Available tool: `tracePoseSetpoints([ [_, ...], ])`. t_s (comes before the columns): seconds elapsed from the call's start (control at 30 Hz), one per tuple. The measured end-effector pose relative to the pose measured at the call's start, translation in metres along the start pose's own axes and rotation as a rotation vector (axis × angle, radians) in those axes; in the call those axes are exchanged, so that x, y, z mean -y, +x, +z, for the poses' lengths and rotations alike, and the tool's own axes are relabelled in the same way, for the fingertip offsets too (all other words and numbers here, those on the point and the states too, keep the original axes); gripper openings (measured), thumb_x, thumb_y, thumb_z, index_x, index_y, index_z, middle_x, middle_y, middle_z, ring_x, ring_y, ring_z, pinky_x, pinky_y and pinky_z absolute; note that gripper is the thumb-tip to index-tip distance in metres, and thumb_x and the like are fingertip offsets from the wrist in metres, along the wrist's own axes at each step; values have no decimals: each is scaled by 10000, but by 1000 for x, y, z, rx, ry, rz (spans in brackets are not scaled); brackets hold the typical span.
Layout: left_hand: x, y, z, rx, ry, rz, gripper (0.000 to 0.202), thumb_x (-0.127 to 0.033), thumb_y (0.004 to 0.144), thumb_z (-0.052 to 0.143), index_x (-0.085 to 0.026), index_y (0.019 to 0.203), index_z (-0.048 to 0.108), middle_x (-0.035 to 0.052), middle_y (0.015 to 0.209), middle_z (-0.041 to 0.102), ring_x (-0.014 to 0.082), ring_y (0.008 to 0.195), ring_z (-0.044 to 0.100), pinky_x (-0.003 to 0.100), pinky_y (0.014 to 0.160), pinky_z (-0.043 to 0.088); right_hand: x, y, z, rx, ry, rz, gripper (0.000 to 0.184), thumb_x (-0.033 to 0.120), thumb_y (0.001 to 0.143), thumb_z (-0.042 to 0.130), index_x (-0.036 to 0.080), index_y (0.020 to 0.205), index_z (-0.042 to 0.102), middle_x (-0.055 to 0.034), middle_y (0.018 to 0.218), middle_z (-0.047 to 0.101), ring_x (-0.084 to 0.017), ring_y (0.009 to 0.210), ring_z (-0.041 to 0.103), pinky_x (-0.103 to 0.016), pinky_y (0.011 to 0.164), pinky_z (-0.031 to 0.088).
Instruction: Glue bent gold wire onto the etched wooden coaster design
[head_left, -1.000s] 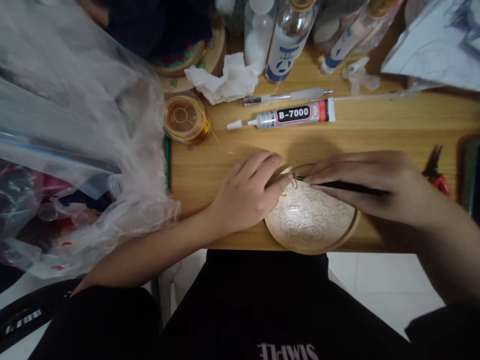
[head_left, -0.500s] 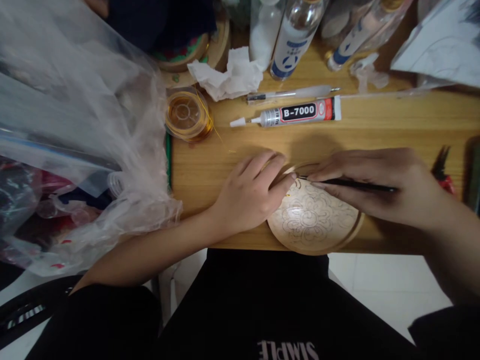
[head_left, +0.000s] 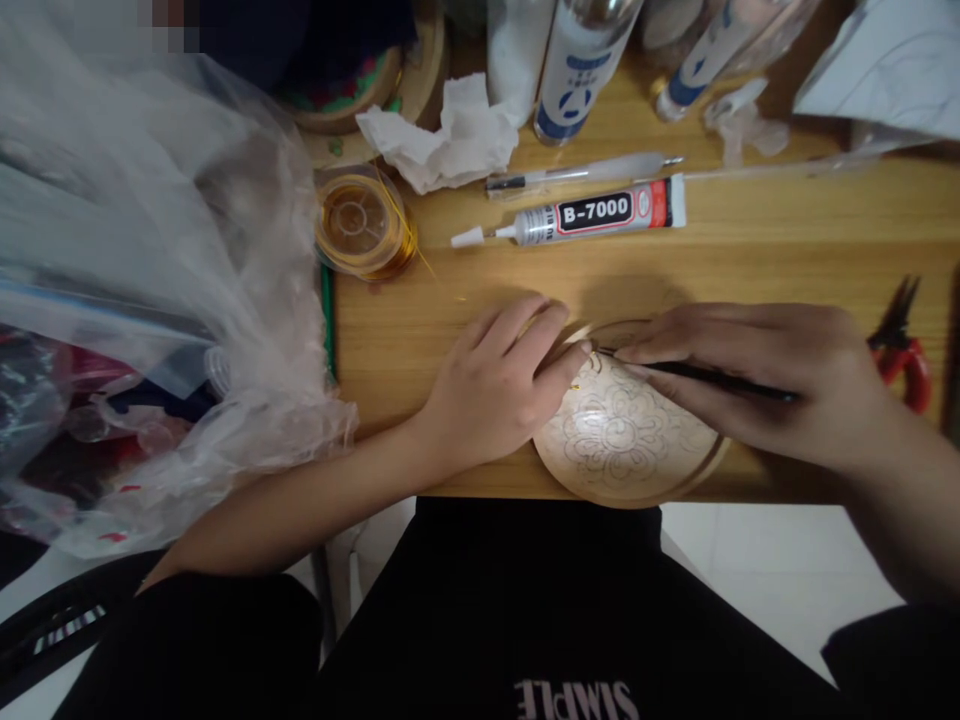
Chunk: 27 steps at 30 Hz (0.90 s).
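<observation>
My right hand (head_left: 772,370) pinching a slim black stick-like tool (head_left: 724,377), my left hand (head_left: 499,385) loosely spread, its grip unclear, I'm apparently working the upper edge of the round, pale, flower-sketched disc (head_left: 622,440) just below-right of frame centre, which next seems to need steadiness.

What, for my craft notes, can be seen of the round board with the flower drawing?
The round board is pale, looks wooden and shiny, with a rim at its lower right. Dark lines draw a flower and curling shapes; a small gold piece shows at its left. It lies drawn side up at the table's front edge. The left hand touches its upper left; the right hand holds a dark tool near its far edge, contact unclear. Both hide part of it.
</observation>
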<state>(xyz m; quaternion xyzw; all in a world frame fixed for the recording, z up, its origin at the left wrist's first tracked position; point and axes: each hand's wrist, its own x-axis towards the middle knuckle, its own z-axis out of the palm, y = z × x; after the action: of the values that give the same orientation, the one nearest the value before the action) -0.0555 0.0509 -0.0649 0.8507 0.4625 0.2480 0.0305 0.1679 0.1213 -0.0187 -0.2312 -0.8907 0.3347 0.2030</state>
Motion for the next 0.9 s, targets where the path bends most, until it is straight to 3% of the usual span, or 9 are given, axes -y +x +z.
tracePoseSetpoints([
  [0.17,-1,1,2,-39,-16,-34,126,-219,979,552,-156,1080,591,87,1147,682,234,1130,644,370,935,543,2,-3,2,-9,-1,57,203,142,895,641,235,1073,671,-41,1079,746,-152,981,725,-242,826,582],
  [0.3,-2,2,2,-58,20,-9,128,-215,963,582,-137,1064,582,96,1116,694,244,1090,664,366,897,558,0,-3,-1,15,-2,0,216,132,897,644,228,1090,659,-51,1045,748,-145,959,725,-241,805,584],
  [0.47,0,1,0,-4,17,-6,156,-225,981,541,-167,1115,594,91,1173,676,240,1149,639,382,940,550,-4,-1,-4,59,7,1,174,159,912,627,232,1068,650,-47,1020,747,-155,936,729,-258,758,591],
  [0.7,7,-3,4,-8,-3,37,215,-221,964,561,-190,1170,618,92,1189,654,245,1160,621,399,965,551,-7,-5,-1,14,18,22,209,149,897,648,229,1090,656,-52,1040,750,-156,968,727,-252,804,594],
  [0.9,10,-2,-2,78,-163,-17,253,-174,933,582,-187,1176,651,111,1247,633,264,1186,586,442,992,526,-8,-10,2,-29,40,44,202,130,881,665,212,1066,659,-54,1014,748,-147,993,723,-232,843,588],
])
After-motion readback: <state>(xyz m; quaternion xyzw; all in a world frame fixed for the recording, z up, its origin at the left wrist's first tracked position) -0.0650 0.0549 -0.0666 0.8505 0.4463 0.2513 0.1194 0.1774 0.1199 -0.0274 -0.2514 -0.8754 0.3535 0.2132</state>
